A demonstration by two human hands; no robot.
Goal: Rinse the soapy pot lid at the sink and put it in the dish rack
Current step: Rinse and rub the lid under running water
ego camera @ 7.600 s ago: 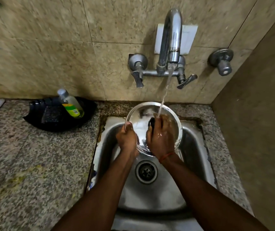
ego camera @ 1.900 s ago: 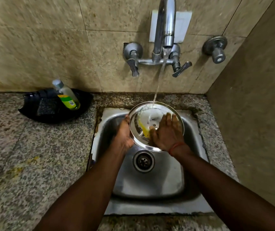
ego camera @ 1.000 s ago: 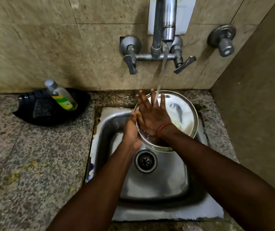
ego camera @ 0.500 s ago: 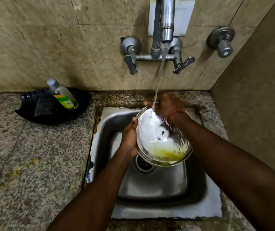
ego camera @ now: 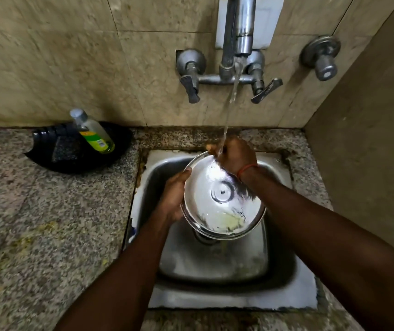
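A round steel pot lid (ego camera: 217, 201) is held tilted over the steel sink (ego camera: 215, 261), its inner face toward me, with yellowish soapy water pooled at its lower rim. My left hand (ego camera: 173, 195) grips the lid's left edge. My right hand (ego camera: 235, 155) is curled over the lid's top edge, right under the stream from the tap (ego camera: 240, 32). Water runs over that hand and down the lid. No dish rack is in view.
A black tray (ego camera: 71, 154) with a dark scrub pad and a leaning dish soap bottle (ego camera: 93, 131) sits on the granite counter (ego camera: 47, 223) to the left. Tap handles (ego camera: 191, 87) and a wall valve (ego camera: 322, 59) stick out of the tiled wall. A side wall stands close on the right.
The lid was turned from its outer side to its inner side. My right hand went from rubbing the surface flat to holding the top edge. The yellow suds have thinned.
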